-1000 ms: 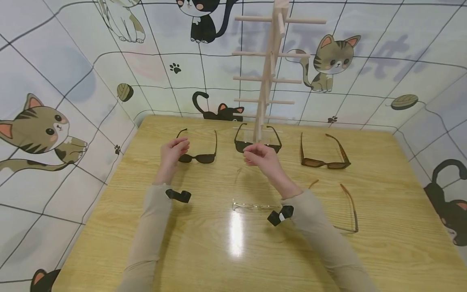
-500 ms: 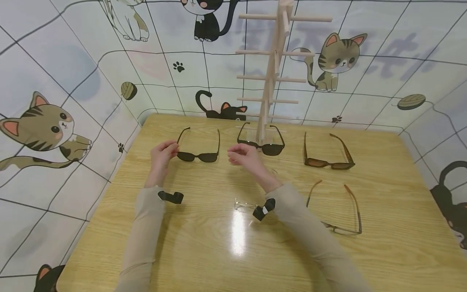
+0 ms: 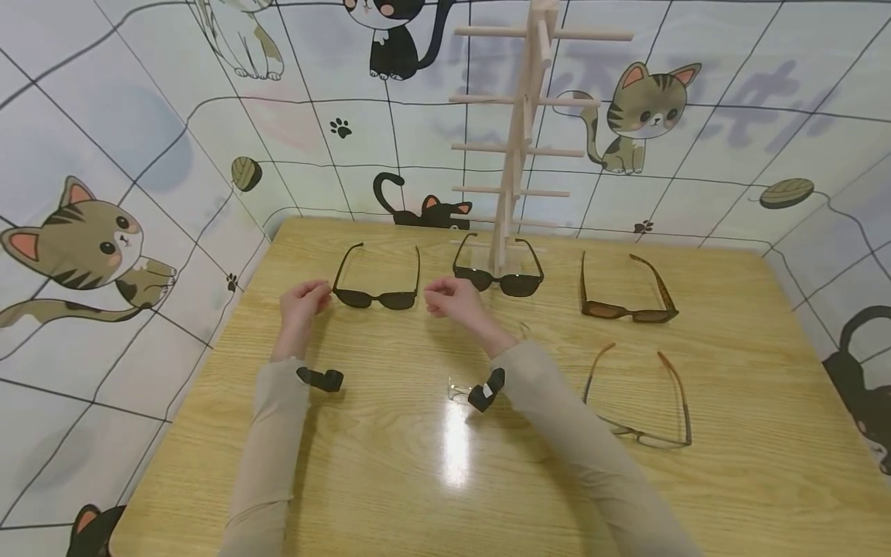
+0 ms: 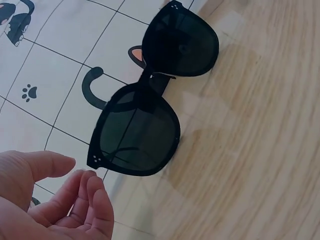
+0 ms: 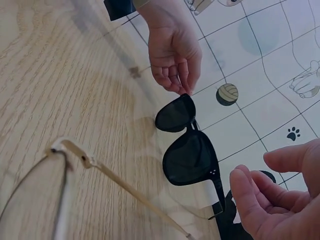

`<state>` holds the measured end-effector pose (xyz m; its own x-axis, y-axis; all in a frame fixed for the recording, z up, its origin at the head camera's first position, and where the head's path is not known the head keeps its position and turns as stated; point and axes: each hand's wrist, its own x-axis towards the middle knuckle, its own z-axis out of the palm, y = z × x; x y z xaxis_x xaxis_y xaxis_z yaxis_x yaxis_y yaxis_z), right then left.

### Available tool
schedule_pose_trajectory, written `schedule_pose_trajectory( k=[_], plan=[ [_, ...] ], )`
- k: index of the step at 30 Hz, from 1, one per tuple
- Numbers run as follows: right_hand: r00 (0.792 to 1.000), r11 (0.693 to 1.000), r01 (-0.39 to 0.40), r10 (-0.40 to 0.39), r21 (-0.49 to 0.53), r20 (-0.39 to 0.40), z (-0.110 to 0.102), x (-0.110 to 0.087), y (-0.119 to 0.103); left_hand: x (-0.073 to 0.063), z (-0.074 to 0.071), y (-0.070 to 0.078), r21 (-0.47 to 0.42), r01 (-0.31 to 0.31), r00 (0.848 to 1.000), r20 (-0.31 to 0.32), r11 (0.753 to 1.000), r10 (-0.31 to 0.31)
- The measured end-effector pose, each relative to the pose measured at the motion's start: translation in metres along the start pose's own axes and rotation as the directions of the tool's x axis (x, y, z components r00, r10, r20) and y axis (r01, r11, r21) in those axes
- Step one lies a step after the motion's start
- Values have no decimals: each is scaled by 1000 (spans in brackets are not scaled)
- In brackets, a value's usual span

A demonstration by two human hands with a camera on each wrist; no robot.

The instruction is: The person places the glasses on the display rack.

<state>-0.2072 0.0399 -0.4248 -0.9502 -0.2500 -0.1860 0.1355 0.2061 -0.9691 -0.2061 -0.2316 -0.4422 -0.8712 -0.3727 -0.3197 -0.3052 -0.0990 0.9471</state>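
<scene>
A pair of black sunglasses [image 3: 377,299] lies on the table at the back left, lenses toward me and temples unfolded behind. My left hand [image 3: 301,305] is at its left corner; in the left wrist view, thumb and bent fingertips [image 4: 89,175] stand slightly apart right at the frame's edge. On the other side, my right hand [image 3: 455,300] hovers just beyond the right corner, its thumb and fingers separated by a gap in the right wrist view. Behind that hand is a second pair of black sunglasses [image 3: 518,285], in front of a wooden rack [image 3: 511,182].
Brown tortoiseshell sunglasses [image 3: 629,313] rest at the back right. Nearer are eyeglasses with orange-brown temple tips [image 3: 664,442]. Clear thin-framed eyeglasses [image 3: 458,388] lie mid-table, partly hidden by the right wrist camera [image 3: 485,391]. A cat-print backdrop [image 3: 292,131] surrounds the table [image 3: 390,480].
My right hand has moved left, from in front of the middle sunglasses toward the left pair. My left hand has drawn left from over that pair to its outer corner. The glasses stay put.
</scene>
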Motion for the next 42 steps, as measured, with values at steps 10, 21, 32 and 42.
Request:
schedule_pose_trajectory(
  k=[10,21,32,42],
  plan=[
    [999,999,-38,38,-24,-25,9,12,4,9,-1,-8,39,19,1000,9,999,-19],
    [993,991,-120,120,-58,-11,17,27,7,11,3,-7,63,41,999,17,997,-42],
    [982,982,-187,187,36,-3,23,35,11,12,2,-8,55,52,998,44,997,-55],
    [981,977,-190,192,92,-11,25,34,12,9,-1,-7,-58,89,994,72,994,-85]
  ],
)
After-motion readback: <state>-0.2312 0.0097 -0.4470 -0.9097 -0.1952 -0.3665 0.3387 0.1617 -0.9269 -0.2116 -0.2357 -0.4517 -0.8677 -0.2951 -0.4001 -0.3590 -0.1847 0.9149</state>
